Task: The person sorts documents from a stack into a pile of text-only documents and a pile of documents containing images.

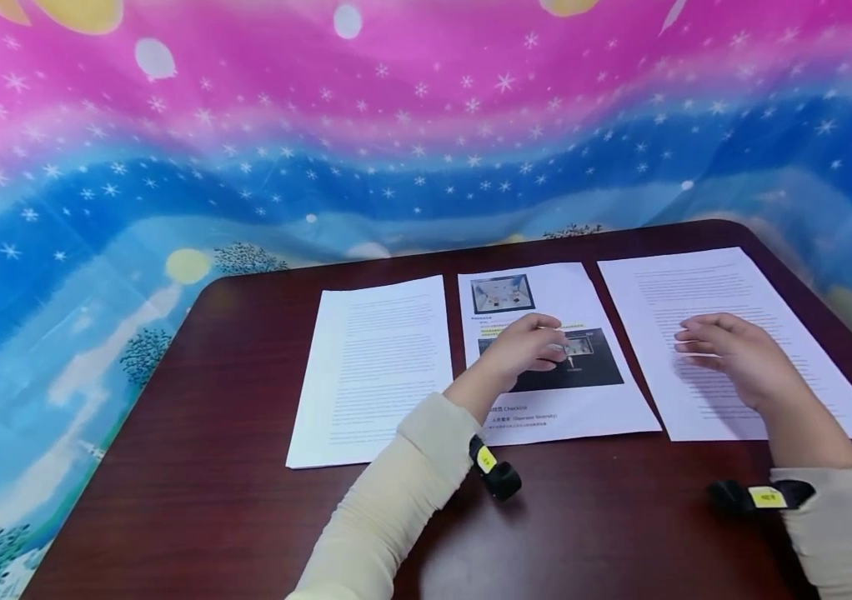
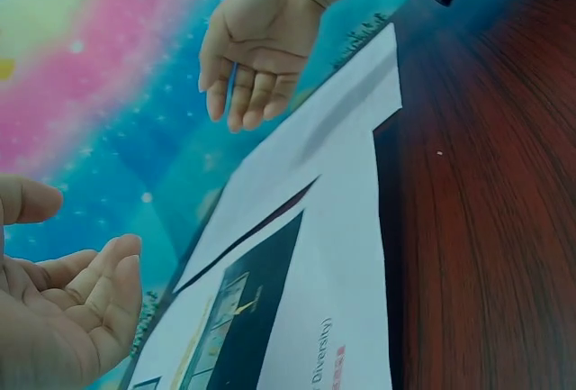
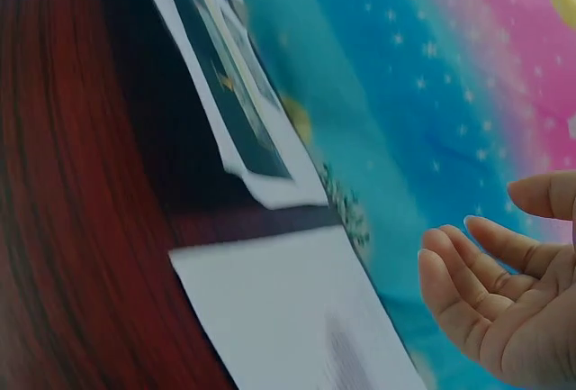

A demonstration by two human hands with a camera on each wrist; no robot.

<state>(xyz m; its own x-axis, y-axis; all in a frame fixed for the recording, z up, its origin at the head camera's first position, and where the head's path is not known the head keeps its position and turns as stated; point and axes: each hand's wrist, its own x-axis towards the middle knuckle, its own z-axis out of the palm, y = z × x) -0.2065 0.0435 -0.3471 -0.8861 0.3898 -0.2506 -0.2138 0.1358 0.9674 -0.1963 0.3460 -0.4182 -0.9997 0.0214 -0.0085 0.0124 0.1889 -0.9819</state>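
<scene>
Side by side on the dark red-brown table (image 1: 193, 467) lie left paper (image 1: 384, 375), middle sheet (image 1: 583, 417) and right sheet (image 1: 696, 283), all white, narrow gaps between; middle sheet shows a small picture (image 1: 501, 294) at top, yellow-highlighted lines, a larger dark picture (image 1: 602, 367), then text reading "Checklist"; outer two carry fine print, illegible; left hand (image 1: 523, 354) hovers above middle sheet, right hand (image 1: 741, 358) above right sheet, well apart, loosely curved, holding nothing

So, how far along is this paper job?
Seemingly done: the left paper, middle paper and right paper lie side by side, gaps between. In hand: nothing; the left hand is above the middle paper, the right hand above the right paper. Remaining: unclear; perhaps gathering them, since they lie apart.
</scene>
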